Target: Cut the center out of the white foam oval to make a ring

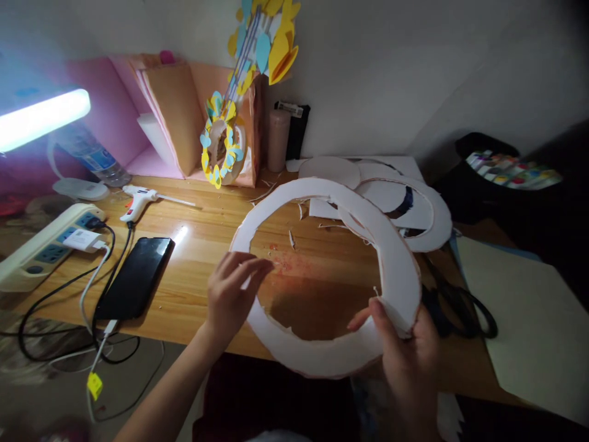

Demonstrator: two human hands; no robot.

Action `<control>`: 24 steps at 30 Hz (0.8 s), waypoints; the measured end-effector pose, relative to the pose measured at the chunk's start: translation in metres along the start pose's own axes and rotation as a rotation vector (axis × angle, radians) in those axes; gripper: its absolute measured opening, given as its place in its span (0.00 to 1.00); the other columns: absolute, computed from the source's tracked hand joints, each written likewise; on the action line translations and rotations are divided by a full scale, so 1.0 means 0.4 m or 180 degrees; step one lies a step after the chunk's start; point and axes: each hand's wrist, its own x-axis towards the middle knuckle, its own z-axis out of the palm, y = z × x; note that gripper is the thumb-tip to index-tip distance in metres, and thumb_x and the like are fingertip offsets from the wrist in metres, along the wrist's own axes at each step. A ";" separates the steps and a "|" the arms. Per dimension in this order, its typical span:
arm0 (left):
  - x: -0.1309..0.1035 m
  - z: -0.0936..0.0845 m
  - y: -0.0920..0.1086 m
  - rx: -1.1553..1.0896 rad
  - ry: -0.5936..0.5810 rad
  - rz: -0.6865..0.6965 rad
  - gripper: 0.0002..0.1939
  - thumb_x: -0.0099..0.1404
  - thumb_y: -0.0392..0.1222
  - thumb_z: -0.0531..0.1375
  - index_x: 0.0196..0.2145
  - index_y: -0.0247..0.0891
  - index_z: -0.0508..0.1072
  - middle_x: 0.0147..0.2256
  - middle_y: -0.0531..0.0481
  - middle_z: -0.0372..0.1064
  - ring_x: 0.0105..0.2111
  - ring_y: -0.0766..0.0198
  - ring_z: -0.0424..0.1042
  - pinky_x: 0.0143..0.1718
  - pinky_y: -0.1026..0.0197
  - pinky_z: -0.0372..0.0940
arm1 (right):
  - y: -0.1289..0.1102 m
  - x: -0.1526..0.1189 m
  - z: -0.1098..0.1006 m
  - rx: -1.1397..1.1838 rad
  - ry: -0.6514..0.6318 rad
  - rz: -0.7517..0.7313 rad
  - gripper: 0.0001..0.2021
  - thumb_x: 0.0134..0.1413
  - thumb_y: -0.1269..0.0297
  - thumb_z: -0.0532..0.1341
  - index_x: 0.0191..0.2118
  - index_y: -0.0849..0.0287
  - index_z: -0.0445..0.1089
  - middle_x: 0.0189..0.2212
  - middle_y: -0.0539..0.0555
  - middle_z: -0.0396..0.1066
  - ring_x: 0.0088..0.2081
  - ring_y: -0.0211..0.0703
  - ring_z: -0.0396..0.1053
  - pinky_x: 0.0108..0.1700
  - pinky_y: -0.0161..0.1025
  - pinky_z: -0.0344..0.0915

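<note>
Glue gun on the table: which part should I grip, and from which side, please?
Best, I think, by its handle, with the left hand coming from the near side: the glue gun lies with the handle pointing toward the person. Stay clear of the black cord at its end and the thin rod sticking out rightward.

Ring [396, 252] partly behind right hand [405, 344]; lamp [43, 120] cropped
</note>
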 end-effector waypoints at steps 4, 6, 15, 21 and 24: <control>0.101 -0.029 -0.035 -0.0165 0.0719 -0.0975 0.10 0.63 0.48 0.59 0.36 0.42 0.77 0.34 0.52 0.69 0.32 0.64 0.67 0.35 0.61 0.62 | 0.034 0.059 -0.045 0.0149 0.0052 0.0102 0.13 0.52 0.51 0.62 0.34 0.55 0.65 0.15 0.48 0.68 0.15 0.40 0.63 0.17 0.35 0.57; 0.151 -0.024 -0.069 -0.0199 0.0656 -0.1093 0.15 0.62 0.50 0.59 0.37 0.38 0.77 0.36 0.51 0.69 0.34 0.63 0.67 0.37 0.60 0.62 | 0.051 0.086 -0.074 0.0266 -0.0109 0.0257 0.17 0.52 0.46 0.60 0.33 0.56 0.66 0.12 0.48 0.67 0.12 0.37 0.58 0.14 0.33 0.52; 0.084 0.005 -0.025 -0.2421 -0.1416 -0.2501 0.23 0.52 0.58 0.66 0.37 0.38 0.76 0.34 0.42 0.77 0.30 0.58 0.74 0.30 0.60 0.68 | 0.085 0.186 -0.120 0.0290 -0.0571 0.0376 0.26 0.56 0.40 0.52 0.33 0.60 0.70 0.12 0.51 0.66 0.13 0.39 0.60 0.15 0.34 0.54; 0.048 -0.045 -0.042 -0.2224 -0.0971 -0.2770 0.17 0.49 0.53 0.69 0.27 0.36 0.74 0.19 0.51 0.68 0.19 0.68 0.65 0.18 0.71 0.59 | 0.057 0.320 -0.063 -0.1187 -0.0549 -0.0764 0.18 0.62 0.52 0.48 0.39 0.59 0.69 0.20 0.53 0.71 0.20 0.44 0.68 0.25 0.40 0.66; 0.041 -0.061 -0.064 -0.2342 -0.0614 -0.2939 0.18 0.45 0.51 0.71 0.28 0.36 0.73 0.20 0.54 0.66 0.18 0.70 0.63 0.18 0.72 0.58 | 0.036 0.366 -0.031 -0.1809 -0.0823 -0.1315 0.22 0.54 0.67 0.56 0.56 0.59 0.62 0.45 0.62 0.73 0.46 0.52 0.71 0.46 0.49 0.67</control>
